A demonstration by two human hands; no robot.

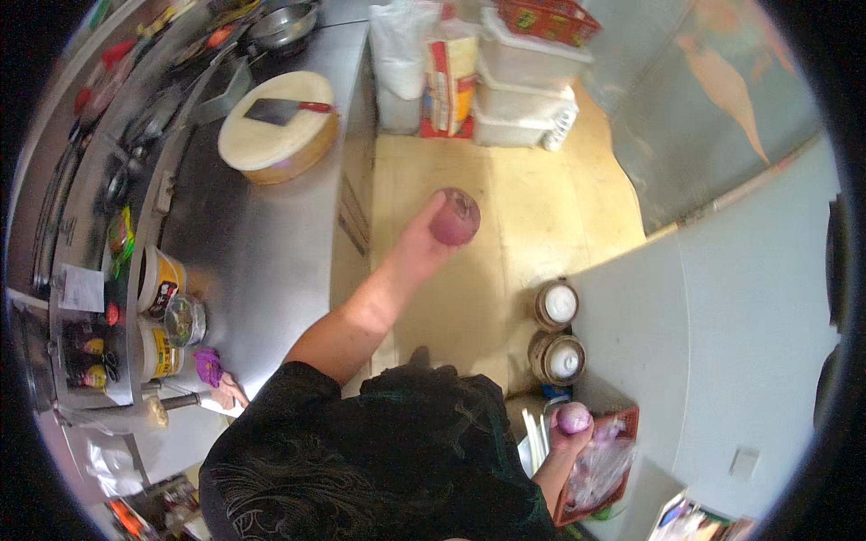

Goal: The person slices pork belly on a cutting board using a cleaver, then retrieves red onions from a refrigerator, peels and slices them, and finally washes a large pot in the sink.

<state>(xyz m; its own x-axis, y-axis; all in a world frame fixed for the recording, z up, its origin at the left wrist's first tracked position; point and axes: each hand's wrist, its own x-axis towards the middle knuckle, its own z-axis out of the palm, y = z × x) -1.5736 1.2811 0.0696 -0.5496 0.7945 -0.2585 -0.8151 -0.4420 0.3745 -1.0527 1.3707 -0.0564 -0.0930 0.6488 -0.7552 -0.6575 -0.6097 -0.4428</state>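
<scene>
My left hand point(427, 240), out in front of me over the floor, is closed around a reddish-purple onion point(457, 218). Low on the right, my right hand point(570, 441) holds a second, paler purple onion point(574, 418) above a red plastic crate point(629, 426). Inside that crate lie clear plastic bags point(599, 473) and something purple. A cleaver point(274, 111) with a red handle rests on a thick round chopping block point(270, 145) on the steel counter point(270, 230).
Two brown lidded crocks point(561, 303) point(564, 361) stand on the floor by the right wall. Stacked white plastic tubs point(517, 95) and sacks point(451, 81) stand at the far end. Another person's hand point(232, 389) with a purple sleeve is at the counter's lower left, near tubs point(162, 348).
</scene>
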